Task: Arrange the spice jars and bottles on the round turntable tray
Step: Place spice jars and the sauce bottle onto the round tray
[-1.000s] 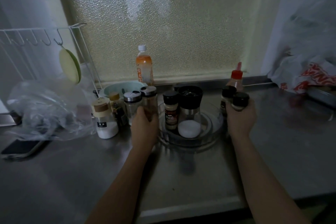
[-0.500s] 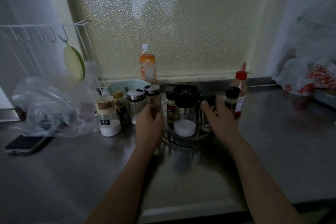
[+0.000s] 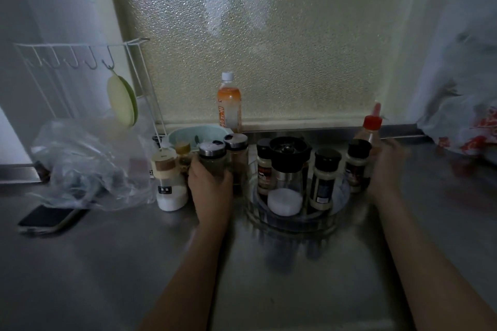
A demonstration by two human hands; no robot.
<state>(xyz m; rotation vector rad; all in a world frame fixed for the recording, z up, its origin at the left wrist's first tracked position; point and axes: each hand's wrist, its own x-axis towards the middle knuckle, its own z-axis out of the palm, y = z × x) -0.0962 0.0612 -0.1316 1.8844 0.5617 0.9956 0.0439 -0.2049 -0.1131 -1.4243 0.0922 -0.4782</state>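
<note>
Your two forearms reach forward over the steel table (image 3: pixel 107 263). A phone (image 3: pixel 48 219) lies flat at the near left, with a crumpled clear plastic bag (image 3: pixel 80 166) just behind it. Your left hand (image 3: pixel 211 191) is wrapped around a clear jar with a silver lid (image 3: pixel 212 156), which stands on the table just left of the round turntable tray (image 3: pixel 333 219). A second silver-lidded jar (image 3: pixel 236 153) stands right beside it, touching the tray's left edge or nearly so. Left of your hand stand a salt jar with a tan lid (image 3: pixel 169 183) and a small yellow-capped bottle (image 3: pixel 183 154).

On the tray, a tall black-topped grinder (image 3: pixel 286 177) holding white salt is nearest you, a black-capped spice jar (image 3: pixel 324 180) to its right and another, red-labelled (image 3: pixel 265 169), behind its left. A third black-capped jar (image 3: pixel 356 166) stands at the tray's right rim. Your right hand (image 3: pixel 386 166) is blurred beside that jar and the red-capped sauce bottle (image 3: pixel 371 131); you cannot tell whether it grips either. Farther back sit a pale green bowl (image 3: pixel 199 133) and an orange drink bottle (image 3: pixel 229 105) against the frosted window.
</note>
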